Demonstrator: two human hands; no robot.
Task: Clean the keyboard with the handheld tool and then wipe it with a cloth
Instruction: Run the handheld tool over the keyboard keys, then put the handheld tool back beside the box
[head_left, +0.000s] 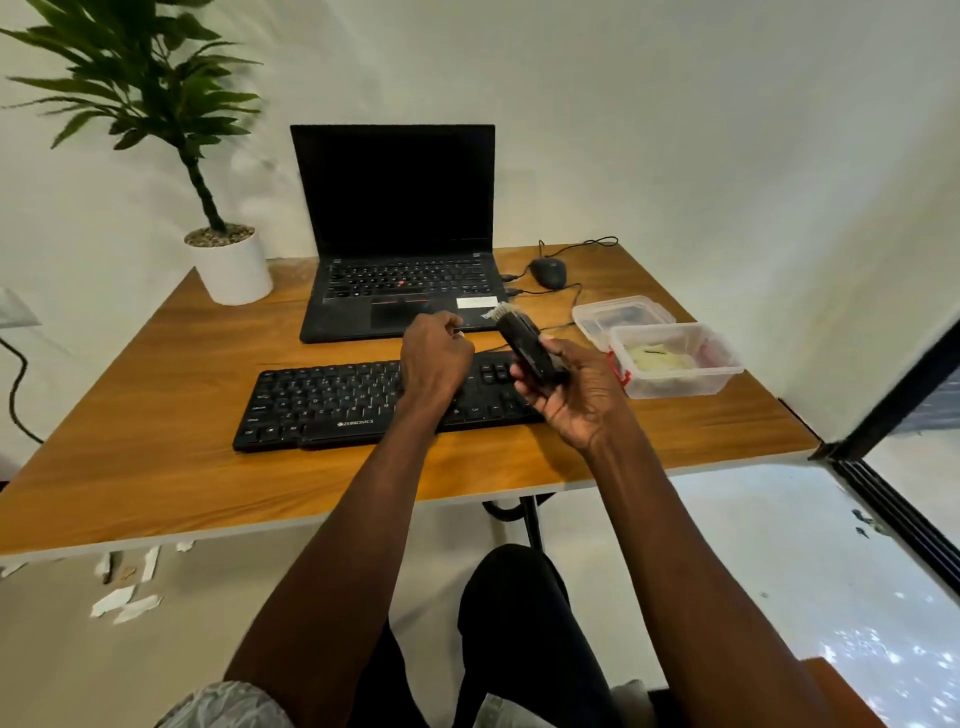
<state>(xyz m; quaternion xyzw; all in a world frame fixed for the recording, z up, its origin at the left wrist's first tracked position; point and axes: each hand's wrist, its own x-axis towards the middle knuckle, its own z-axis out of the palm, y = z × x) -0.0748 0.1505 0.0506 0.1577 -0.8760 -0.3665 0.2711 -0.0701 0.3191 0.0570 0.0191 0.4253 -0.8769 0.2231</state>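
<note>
A black external keyboard (332, 402) lies on the wooden table (156, 415), in front of a laptop. My right hand (576, 395) grips a black handheld cleaning tool (524, 345) with a pale brush tip pointing up and away, held above the keyboard's right end. My left hand (434, 356) hovers over the keyboard's middle with fingers curled; a small shiny thing shows at its fingertips, too small to identify. A yellowish cloth (657, 357) lies inside a clear plastic box (675, 382) to the right.
An open black laptop (400, 249) stands behind the keyboard, with a wired mouse (548, 272) to its right. The box lid (621, 312) lies behind the box. A potted plant (228, 267) stands at the back left. Paper scraps lie on the floor.
</note>
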